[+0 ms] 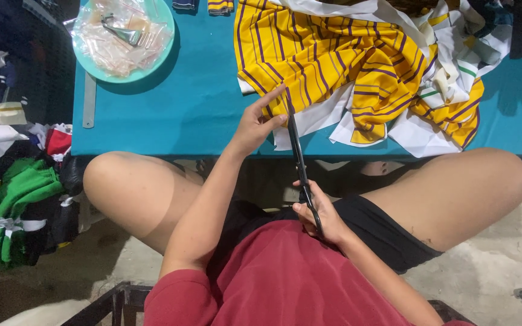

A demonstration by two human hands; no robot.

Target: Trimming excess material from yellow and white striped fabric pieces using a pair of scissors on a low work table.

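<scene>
Seated person seen from above, wearing a red top and black shorts.

The dark red shirt (285,284) has short sleeves that end near the shoulder, leaving both arms bare down to the left hand (255,127) and right hand (324,220). The black shorts (388,232) are short and loose, stopping high on the thighs, so both knees and upper legs are bare. No watch, rings or bracelets show on either wrist.
</scene>
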